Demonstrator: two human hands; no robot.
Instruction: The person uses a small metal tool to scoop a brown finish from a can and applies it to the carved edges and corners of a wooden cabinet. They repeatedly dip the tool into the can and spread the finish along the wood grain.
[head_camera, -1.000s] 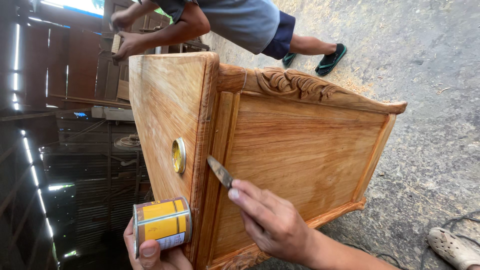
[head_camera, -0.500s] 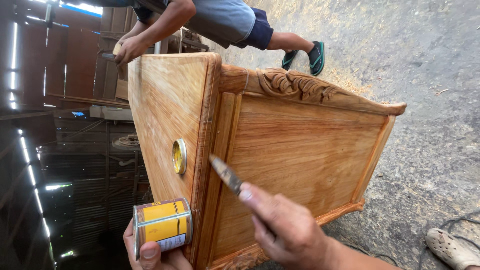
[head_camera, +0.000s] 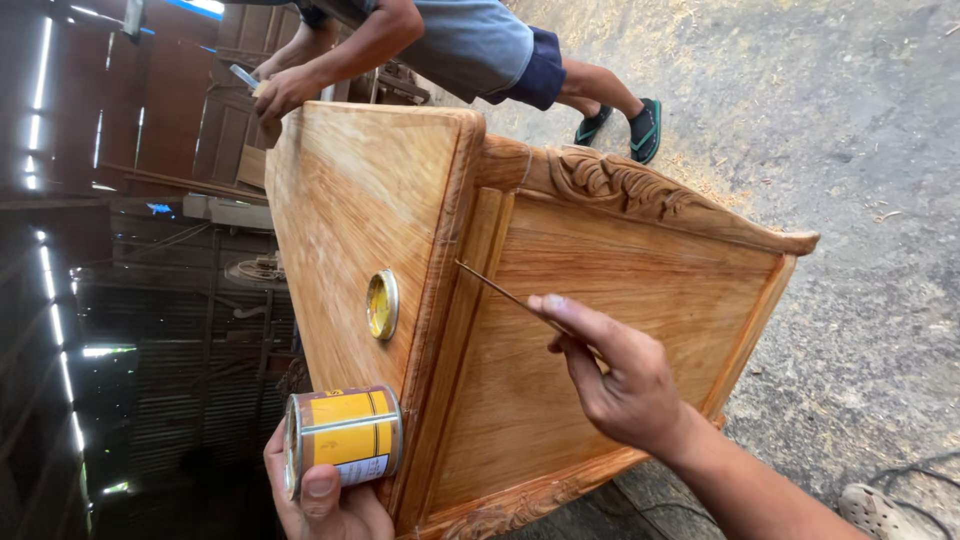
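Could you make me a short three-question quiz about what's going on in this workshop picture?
1. True or false: the left hand holds a small yellow tin.
2. What is the right hand holding against the wooden cabinet? A) hammer B) thin blade C) cloth
3. What lies on the cabinet's top surface: a round ____ lid.

Key: 1 true. 2 B, the thin blade, its tip at the front corner moulding. 3 yellow.

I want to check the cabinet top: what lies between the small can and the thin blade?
In the head view, a round can lid lies on the wood between the can and the blade.
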